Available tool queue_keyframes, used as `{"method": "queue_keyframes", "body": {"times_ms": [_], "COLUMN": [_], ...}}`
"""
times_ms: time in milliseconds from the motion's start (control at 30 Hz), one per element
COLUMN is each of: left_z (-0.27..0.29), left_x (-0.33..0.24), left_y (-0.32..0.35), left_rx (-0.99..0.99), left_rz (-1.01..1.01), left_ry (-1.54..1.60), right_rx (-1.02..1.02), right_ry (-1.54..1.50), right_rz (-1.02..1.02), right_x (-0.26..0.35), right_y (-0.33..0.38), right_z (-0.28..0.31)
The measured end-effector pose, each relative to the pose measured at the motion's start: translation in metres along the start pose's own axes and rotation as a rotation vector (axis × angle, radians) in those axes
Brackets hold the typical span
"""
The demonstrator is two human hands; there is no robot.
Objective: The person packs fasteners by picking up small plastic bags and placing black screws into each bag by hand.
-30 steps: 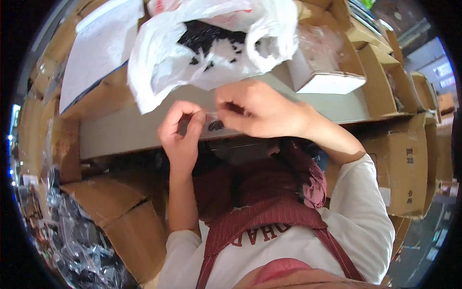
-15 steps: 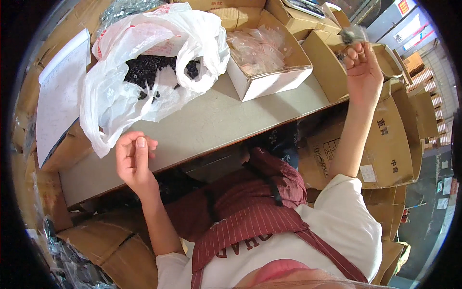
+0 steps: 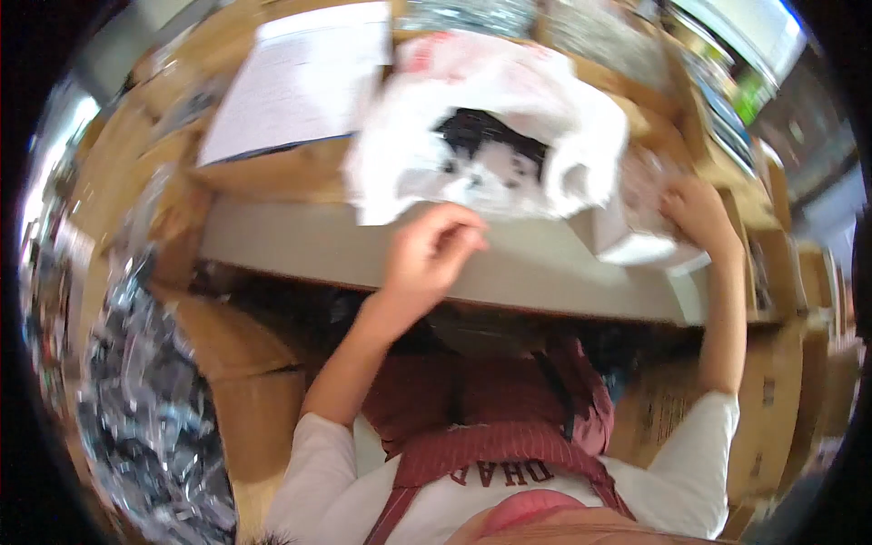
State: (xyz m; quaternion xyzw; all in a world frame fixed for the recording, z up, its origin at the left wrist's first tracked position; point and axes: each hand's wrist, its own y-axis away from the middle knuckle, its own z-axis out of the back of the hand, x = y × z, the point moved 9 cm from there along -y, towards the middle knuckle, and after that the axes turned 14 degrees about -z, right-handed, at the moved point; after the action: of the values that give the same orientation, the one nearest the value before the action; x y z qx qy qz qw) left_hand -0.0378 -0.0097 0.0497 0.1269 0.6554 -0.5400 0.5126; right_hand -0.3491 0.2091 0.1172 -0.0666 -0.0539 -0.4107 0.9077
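My left hand [image 3: 427, 254] hovers over the table's front part, just before a white plastic bag [image 3: 381, 173]. Its fingers are curled toward the thumb; blur hides whether anything is in them. Inside the open bag lies a heap of small black parts [image 3: 490, 134], too smeared to name. On the right, my right hand [image 3: 701, 216] reaches over a white cardboard box [image 3: 627, 238]. Small clear plastic bags [image 3: 643, 186] fill this box, and my right fingers are down at them. The fingertips are blurred and partly hidden, so their grip does not show.
Written sheets [image 3: 300, 82] lie on a carton left of the bag. Cartons with clear-wrapped goods [image 3: 468, 16] line the back. At lower left stands a pile of dark parts in clear plastic [image 3: 159, 409]. The table's front edge [image 3: 509, 307] runs before my apron.
My view has swung left. My right hand, raised at the far right with a small clear bag of dark contents, is now down at the white box without that bag visible. My left hand remains curled.
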Motion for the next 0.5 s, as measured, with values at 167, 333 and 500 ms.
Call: {"method": "queue_keyframes", "body": {"times_ms": [167, 333, 500], "left_z": [0.002, -0.004, -0.028], "left_x": [0.004, -0.01, -0.012], "left_y": [-0.004, -0.008, -0.018], "left_rx": [-0.048, -0.051, 0.124], "left_rz": [0.02, -0.013, -0.073], "left_ry": [-0.04, -0.144, 0.091], "right_rx": [-0.342, -0.559, -0.302], "right_ry": [-0.003, -0.355, -0.419], "right_rz": [-0.087, 0.394, 0.743], "right_x": [0.026, 0.135, 0.212], "right_y": [0.027, 0.094, 0.116], "right_z": [0.029, 0.066, 0.023]}}
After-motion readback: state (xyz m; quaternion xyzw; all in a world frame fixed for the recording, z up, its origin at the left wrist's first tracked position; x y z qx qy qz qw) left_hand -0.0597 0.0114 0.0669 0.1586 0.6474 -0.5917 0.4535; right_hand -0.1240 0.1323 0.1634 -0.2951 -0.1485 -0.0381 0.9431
